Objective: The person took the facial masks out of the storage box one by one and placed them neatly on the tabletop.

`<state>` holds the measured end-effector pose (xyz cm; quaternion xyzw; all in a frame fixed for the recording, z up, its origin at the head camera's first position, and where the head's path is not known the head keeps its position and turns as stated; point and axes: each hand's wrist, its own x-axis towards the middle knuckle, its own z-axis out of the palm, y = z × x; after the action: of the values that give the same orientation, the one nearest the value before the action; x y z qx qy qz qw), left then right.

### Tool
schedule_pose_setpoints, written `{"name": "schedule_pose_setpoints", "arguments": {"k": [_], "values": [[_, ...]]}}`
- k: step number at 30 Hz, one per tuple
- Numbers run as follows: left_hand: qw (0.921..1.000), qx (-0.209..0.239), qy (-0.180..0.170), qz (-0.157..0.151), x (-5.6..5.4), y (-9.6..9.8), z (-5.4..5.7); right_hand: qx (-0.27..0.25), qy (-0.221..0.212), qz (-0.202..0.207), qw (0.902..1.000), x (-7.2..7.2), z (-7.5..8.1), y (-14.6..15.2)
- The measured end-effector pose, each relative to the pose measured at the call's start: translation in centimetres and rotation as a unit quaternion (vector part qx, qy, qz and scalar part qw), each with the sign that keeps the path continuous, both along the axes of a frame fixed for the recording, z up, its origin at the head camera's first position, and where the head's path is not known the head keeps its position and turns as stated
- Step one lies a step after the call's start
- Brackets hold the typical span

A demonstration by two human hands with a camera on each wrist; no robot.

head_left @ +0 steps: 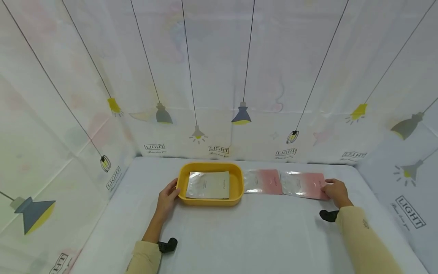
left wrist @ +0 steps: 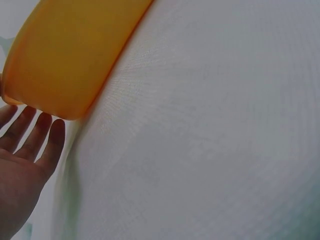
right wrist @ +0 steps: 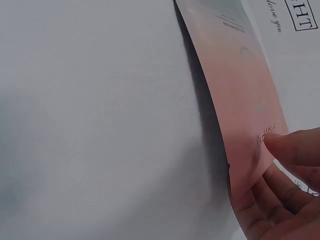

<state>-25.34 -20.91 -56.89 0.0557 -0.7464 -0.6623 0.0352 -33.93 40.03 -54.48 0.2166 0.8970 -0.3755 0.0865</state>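
Observation:
At the left end of a yellow tray [head_left: 208, 203], my left hand [head_left: 166, 198] holds the rim, its fingertips against the outer wall in the left wrist view. A pale, shiny face-mask packet [head_left: 208, 185] lies flat inside the tray. My right hand [head_left: 337, 192] pinches the right end of a pink-and-silver face-mask packet [head_left: 304, 185], thumb on top and fingers beneath. The right wrist view shows that packet's pink end [right wrist: 245, 115] bent, with a shadow along its edge. A second pink-and-silver packet [head_left: 263, 181] lies between it and the tray.
The tray and packets sit toward the back of a table with a white cover [head_left: 253, 236]. Behind and at both sides hangs a white curtain [head_left: 219, 76] printed with lamps. A black wrist strap [head_left: 167, 246] shows at the left cuff, another [head_left: 329, 216] at the right.

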Motion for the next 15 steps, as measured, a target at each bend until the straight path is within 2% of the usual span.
{"name": "schedule_pose_setpoints", "arguments": {"k": [5,9,12,15], "values": [[0.9999,-0.007,-0.008,0.003,0.0,0.1,-0.1,0.024,-0.007,0.007,0.9997,0.3,0.1,-0.6],[0.9998,-0.008,-0.015,0.004,0.2,0.0,-0.1,0.047,-0.016,0.032,0.9982,0.6,0.7,-0.9],[0.9999,-0.006,-0.015,0.002,0.3,0.0,0.1,0.062,-0.008,0.052,0.9967,0.9,1.4,-1.0],[0.9999,-0.003,-0.015,0.000,0.3,0.1,0.2,0.057,-0.003,0.050,0.9971,1.1,2.4,-1.4]]}}
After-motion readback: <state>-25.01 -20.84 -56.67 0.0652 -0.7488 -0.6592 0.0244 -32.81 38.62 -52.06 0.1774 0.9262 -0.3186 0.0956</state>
